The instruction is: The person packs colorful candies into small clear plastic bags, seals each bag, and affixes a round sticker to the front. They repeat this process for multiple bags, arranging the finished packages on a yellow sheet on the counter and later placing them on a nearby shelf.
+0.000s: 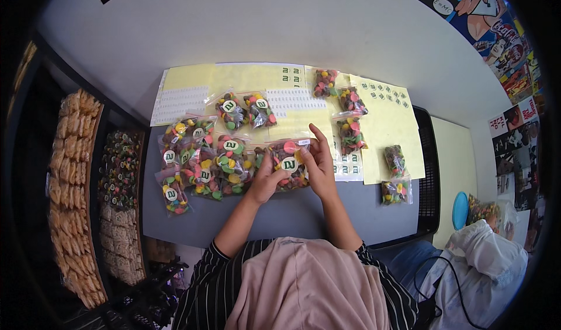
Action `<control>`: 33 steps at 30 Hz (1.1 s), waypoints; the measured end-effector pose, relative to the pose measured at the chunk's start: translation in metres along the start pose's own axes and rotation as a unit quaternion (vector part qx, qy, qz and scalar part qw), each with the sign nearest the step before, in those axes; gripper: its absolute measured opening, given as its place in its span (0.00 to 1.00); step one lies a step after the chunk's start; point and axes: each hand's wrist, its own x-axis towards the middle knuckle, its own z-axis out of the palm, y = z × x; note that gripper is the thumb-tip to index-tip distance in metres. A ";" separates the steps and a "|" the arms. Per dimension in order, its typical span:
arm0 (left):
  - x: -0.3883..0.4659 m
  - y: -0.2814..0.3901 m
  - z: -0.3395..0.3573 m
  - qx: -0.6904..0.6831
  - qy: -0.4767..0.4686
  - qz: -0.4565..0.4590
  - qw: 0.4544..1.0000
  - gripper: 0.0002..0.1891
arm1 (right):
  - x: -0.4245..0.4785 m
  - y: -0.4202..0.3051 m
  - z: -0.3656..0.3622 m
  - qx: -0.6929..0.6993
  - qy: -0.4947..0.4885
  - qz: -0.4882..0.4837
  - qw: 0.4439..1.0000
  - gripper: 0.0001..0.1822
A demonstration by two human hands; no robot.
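Between my two hands is a clear zip-top plastic bag [290, 148] of multicoloured candies, with a round label on its front and a small white tag near its top. My left hand [265, 181] grips its left side, the thumb lying by the round label. The right side is held by my right hand [319, 165], its thumb on the front and its index finger pointing up. Left of my hands, several labelled candy bags [231, 159] lie bunched together. Two more labelled bags [245, 110] rest farther back on yellow sticker sheets [193, 77].
Candy bags without a visible round label [350, 133] lie to the right, some on a yellow sheet [381, 124]. The grey table [280, 216] borders a black crate [428, 168] on the right. Racks of packed snacks [74, 190] stand at left. A blue lid [460, 210] is at far right.
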 end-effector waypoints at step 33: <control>-0.003 0.005 0.015 -0.043 0.019 -0.002 0.999 0.23 | -0.007 -0.009 0.005 -0.012 -0.099 -0.029 0.995 0.47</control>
